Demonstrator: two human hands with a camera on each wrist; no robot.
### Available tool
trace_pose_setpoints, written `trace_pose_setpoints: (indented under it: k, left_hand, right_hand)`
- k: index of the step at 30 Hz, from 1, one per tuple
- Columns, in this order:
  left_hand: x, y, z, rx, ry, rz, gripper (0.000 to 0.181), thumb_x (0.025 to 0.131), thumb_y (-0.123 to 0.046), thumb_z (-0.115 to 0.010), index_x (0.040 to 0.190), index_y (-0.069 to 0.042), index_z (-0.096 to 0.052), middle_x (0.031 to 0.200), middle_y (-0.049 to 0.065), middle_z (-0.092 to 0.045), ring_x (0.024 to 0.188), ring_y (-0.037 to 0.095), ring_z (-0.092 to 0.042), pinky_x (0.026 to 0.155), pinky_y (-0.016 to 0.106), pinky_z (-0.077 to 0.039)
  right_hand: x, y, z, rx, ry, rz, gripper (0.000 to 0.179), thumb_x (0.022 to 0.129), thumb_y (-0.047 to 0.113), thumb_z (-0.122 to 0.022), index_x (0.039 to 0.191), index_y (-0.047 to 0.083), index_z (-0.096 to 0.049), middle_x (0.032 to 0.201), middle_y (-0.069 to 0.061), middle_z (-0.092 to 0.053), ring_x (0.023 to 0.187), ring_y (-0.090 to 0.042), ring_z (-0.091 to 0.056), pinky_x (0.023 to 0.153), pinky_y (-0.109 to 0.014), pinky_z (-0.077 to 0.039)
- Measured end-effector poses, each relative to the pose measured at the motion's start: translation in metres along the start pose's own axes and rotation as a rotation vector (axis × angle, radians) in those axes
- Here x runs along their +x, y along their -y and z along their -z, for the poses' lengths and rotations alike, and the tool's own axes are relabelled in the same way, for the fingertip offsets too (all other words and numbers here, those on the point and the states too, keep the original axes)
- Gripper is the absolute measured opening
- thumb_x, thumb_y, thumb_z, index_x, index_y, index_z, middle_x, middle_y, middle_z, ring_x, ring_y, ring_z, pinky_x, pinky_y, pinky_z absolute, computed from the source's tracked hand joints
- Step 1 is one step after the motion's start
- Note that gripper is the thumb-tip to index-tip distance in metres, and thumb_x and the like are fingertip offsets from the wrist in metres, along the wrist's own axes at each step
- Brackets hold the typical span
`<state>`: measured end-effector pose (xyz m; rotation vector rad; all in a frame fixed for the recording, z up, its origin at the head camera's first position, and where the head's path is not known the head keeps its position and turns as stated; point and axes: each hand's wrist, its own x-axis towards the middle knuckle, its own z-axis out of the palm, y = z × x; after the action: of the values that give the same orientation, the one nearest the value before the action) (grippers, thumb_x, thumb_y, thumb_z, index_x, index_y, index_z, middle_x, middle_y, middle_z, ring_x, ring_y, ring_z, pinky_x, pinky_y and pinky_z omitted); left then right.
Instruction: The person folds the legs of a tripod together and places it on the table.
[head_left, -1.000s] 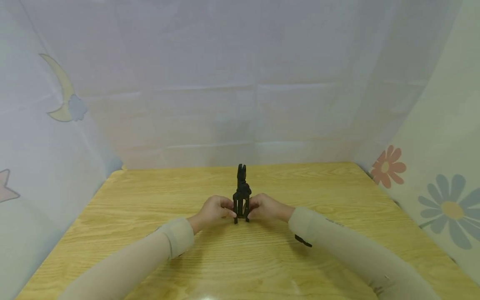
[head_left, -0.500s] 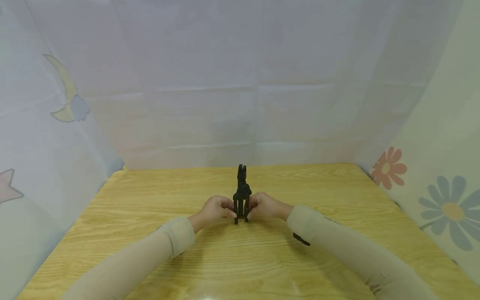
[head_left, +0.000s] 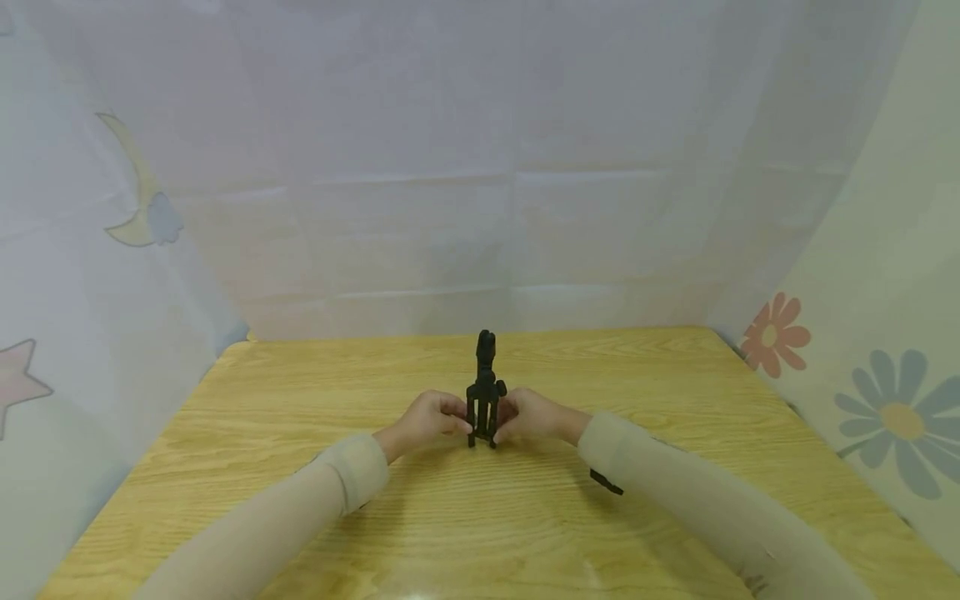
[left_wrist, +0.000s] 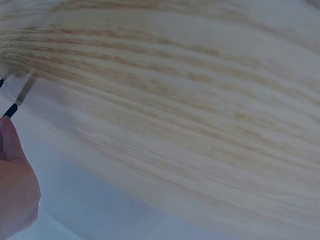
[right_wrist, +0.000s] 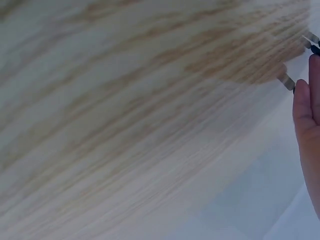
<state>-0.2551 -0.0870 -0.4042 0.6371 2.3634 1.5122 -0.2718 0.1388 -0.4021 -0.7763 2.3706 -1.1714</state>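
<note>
A small black stand [head_left: 485, 382] with slim legs stands upright near the middle of the table. It has a narrow rounded top and a knob [head_left: 502, 388] jutting out at its right side. My left hand [head_left: 429, 417] pinches its left leg low down, thumb to the front. On the other side my right hand [head_left: 531, 414] pinches the right leg; some fingers are hidden behind it. In the left wrist view, a dark leg with a pale end [left_wrist: 25, 92] shows beyond the left hand [left_wrist: 19, 185]. Pale leg ends [right_wrist: 286, 80] show beside the right hand [right_wrist: 309, 125] in the right wrist view.
The wood-grain table [head_left: 465, 533] reaches back to a pale hanging cloth [head_left: 420, 208]. Cloth with a moon print [head_left: 138, 187] hangs at the left, cloth with flower prints [head_left: 903, 421] at the right. Both sleeves lie low over the table.
The top of the stand showed two upright prongs before; now it looks rounded and closer together. Its knob sticks out more clearly to the right. Both hands stay in nearly the same place.
</note>
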Motion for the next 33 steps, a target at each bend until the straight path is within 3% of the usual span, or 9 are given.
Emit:
trace_pose_setpoints:
  k: [5,11,14,19,25,33]
  left_hand:
    - [0.002,0.002,0.002,0.003,0.014,-0.015,0.009,0.088,0.001,-0.069,0.095,0.006,-0.072,0.090,0.010,-0.071,0.083,0.014,-0.063,0.073,0.032,-0.054]
    - [0.004,0.002,0.004,-0.035,0.016,0.006,0.011,0.088,0.000,-0.069,0.097,0.006,-0.072,0.092,0.009,-0.071,0.088,0.018,-0.066,0.080,0.036,-0.055]
    - [0.006,0.001,0.002,-0.056,-0.010,0.023,0.013,0.088,0.000,-0.070,0.100,0.005,-0.071,0.094,0.009,-0.071,0.091,0.021,-0.066,0.082,0.038,-0.055]
    - [0.006,0.000,-0.003,-0.053,-0.078,0.052,0.017,0.087,-0.002,-0.071,0.103,0.004,-0.071,0.095,0.006,-0.070,0.091,0.019,-0.065,0.080,0.035,-0.055]
    - [-0.001,-0.002,-0.006,-0.040,-0.154,0.037,0.021,0.089,-0.005,-0.070,0.108,0.005,-0.069,0.097,0.011,-0.071,0.089,0.022,-0.066,0.078,0.038,-0.056]
    - [-0.011,-0.005,-0.009,-0.064,-0.142,0.049,0.020,0.090,-0.004,-0.068,0.107,0.008,-0.066,0.092,0.012,-0.069,0.083,0.018,-0.064,0.077,0.038,-0.055]
  right_hand:
    - [-0.005,0.003,0.005,-0.015,-0.051,0.004,0.032,0.083,0.004,-0.076,0.110,-0.001,-0.059,0.097,-0.006,-0.064,0.087,-0.019,-0.061,0.079,-0.035,-0.052]
    - [-0.008,0.002,0.008,0.054,-0.019,0.040,0.055,0.086,0.006,-0.074,0.133,-0.003,-0.049,0.128,-0.019,-0.054,0.118,-0.038,-0.053,0.101,-0.051,-0.042]
    - [-0.008,0.001,0.007,0.084,0.010,0.062,0.059,0.087,0.003,-0.072,0.139,-0.004,-0.045,0.135,-0.022,-0.051,0.124,-0.042,-0.049,0.105,-0.054,-0.037]
    - [-0.009,0.000,0.008,0.084,-0.012,0.074,0.051,0.086,0.002,-0.072,0.131,-0.007,-0.051,0.124,-0.023,-0.057,0.120,-0.041,-0.053,0.103,-0.052,-0.039]
    - [-0.010,-0.004,0.007,0.036,-0.061,0.104,0.037,0.089,0.003,-0.069,0.123,-0.006,-0.058,0.113,-0.018,-0.064,0.112,-0.036,-0.059,0.100,-0.048,-0.044]
    - [-0.013,-0.004,0.006,-0.013,-0.141,0.106,0.019,0.093,0.000,-0.061,0.112,-0.006,-0.064,0.106,-0.015,-0.069,0.104,-0.030,-0.064,0.095,-0.044,-0.048]
